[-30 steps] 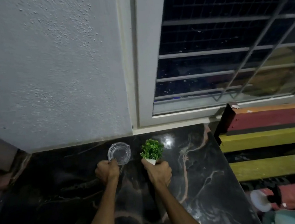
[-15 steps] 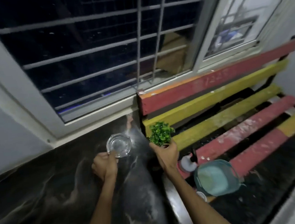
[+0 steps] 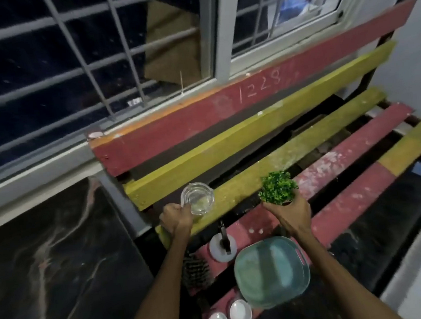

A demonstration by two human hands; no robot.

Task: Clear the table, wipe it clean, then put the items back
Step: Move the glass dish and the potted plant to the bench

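My left hand [image 3: 176, 219] grips the rim of a clear glass ashtray [image 3: 197, 197] and holds it over the yellow front slat of the bench [image 3: 228, 142]. A small green plant [image 3: 277, 187] in a pot sits in my right hand [image 3: 289, 214], held above a red seat slat. The pot itself is hidden by my fingers. The black marble table [image 3: 55, 262] lies to the left, with nothing on the part in view.
On the bench seat near me lie a teal lidded container [image 3: 271, 272], a white round disc with a black pump [image 3: 223, 247], two small white cups [image 3: 229, 318] and a dark brush [image 3: 196, 268]. A barred window is behind the bench.
Both hands have carried the ashtray and plant rightward, off the black table and over the bench seat. My view has swung right and down with them.
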